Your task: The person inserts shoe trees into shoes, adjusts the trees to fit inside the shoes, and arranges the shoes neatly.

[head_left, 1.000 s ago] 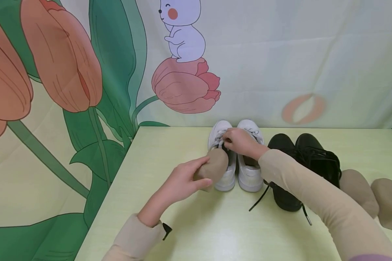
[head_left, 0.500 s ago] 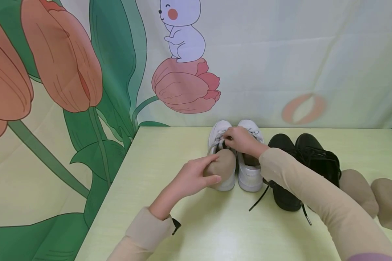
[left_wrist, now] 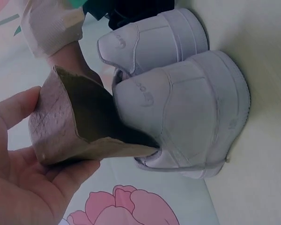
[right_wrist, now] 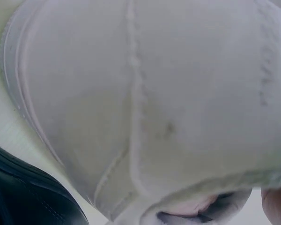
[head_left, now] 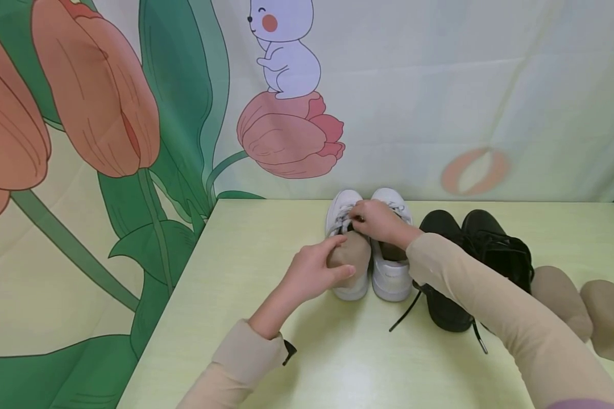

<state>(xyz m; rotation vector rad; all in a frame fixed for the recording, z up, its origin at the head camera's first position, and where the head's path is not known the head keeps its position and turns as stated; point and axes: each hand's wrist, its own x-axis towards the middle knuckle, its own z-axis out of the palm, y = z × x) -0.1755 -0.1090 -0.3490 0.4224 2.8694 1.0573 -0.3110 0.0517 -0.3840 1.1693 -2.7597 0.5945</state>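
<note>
My left hand [head_left: 312, 272] holds a brown molded-pulp shoe insert [head_left: 352, 257], thumb and fingers around its rounded end. In the left wrist view the insert [left_wrist: 51, 129] is hollow, and its far end dips into the heel opening of the left white sneaker [left_wrist: 192, 105]. My right hand [head_left: 378, 220] reaches across the right white sneaker [head_left: 391, 284] and pinches the tongue area of the left one by its laces. The pinching fingertips are partly hidden. Close-up, pale shoe leather [right_wrist: 192, 93] fills most of the right wrist view.
A pair of black lace-up shoes [head_left: 445, 307] lies under and beside my right forearm, laces trailing on the table [head_left: 266, 227]. Two more brown inserts [head_left: 560, 298] rest at the right. A printed cloth [head_left: 389, 113] with flowers hangs behind the table.
My left hand has moved right and slightly up, carrying the insert from beside the left white sneaker to over its opening. The right hand stays at the tongue, nearly still.
</note>
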